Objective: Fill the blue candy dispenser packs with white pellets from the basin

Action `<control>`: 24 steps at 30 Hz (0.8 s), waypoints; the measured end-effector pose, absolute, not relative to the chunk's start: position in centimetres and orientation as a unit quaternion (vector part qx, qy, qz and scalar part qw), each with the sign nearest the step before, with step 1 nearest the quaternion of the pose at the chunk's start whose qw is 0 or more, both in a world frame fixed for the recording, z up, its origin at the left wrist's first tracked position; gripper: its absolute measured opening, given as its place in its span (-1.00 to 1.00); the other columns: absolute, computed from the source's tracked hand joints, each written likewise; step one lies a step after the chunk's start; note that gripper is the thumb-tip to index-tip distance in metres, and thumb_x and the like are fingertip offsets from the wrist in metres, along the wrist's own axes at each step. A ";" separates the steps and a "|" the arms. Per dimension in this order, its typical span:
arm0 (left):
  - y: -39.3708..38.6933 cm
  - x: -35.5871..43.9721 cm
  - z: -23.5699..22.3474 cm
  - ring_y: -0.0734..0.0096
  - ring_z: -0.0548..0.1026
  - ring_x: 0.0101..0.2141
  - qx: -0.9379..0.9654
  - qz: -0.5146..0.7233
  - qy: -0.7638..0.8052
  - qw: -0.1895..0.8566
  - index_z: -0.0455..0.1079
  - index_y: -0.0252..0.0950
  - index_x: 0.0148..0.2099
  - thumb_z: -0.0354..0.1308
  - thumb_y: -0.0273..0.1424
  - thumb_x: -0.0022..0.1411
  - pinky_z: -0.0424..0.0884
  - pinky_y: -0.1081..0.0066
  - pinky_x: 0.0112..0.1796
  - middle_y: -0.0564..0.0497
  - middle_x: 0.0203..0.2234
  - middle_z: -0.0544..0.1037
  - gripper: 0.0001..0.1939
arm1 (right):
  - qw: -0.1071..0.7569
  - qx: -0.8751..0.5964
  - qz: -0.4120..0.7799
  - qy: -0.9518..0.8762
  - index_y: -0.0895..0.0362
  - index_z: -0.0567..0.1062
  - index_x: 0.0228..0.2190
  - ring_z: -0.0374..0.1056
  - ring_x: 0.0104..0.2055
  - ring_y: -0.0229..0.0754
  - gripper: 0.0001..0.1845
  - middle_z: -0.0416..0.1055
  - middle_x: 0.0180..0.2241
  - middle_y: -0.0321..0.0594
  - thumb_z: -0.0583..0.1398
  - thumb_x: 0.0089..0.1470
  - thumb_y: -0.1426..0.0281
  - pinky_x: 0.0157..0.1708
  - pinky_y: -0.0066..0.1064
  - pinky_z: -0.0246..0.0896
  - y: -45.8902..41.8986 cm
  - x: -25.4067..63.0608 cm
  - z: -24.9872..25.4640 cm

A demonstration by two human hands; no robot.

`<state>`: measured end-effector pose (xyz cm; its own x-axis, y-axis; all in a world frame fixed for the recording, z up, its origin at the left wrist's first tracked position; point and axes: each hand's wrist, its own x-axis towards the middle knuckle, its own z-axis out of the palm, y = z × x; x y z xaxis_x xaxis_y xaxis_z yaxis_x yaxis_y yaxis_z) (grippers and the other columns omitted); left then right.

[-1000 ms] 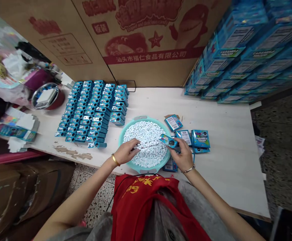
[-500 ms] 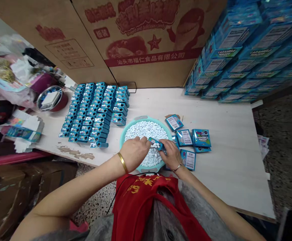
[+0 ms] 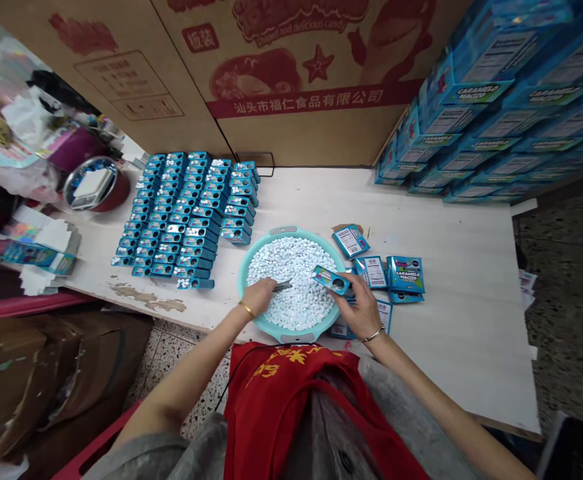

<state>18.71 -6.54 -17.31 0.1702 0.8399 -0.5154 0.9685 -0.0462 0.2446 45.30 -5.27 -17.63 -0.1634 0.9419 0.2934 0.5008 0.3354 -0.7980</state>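
Observation:
My left hand [image 3: 258, 297] is closed around a small grey metal scoop [image 3: 282, 286], its far end among the white candies [image 3: 296, 310] at the basin's left side. The light teal basin [image 3: 243, 273] is full of these small candies. In my right hand [image 3: 363, 308] is a small blue candy box [image 3: 330, 280], held between thumb and fingers over the basin's right side. A dark round hole shows near the box's right end. Flat blue cartons [image 3: 404, 275] lie on the table just right of that hand.
Rows of small blue boxes [image 3: 171, 220] with holes on top stand at the table's left. Large cardboard cartons [image 3: 291, 133] line the back. Wrapped blue boxes [image 3: 476, 143] are stacked at back right. A red bowl [image 3: 116, 190] sits far left.
My hands have moved apart: the left went left and down to the candies with the scoop, the right slightly right with the box. White candies on the box top are gone from view.

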 end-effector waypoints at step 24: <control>-5.4 21.6 -2.8 0.26 0.45 -0.19 0.824 -0.085 0.512 0.228 0.31 -0.30 -0.10 -0.03 -0.41 0.31 0.39 0.30 -0.21 -0.09 -0.22 0.46 -0.84 | 0.365 -0.465 0.238 -0.770 0.11 0.34 -0.02 0.33 -0.02 0.02 -0.58 0.43 -0.09 -0.05 0.10 0.03 0.48 0.00 -0.05 0.28 -5.9 43.4 -18.3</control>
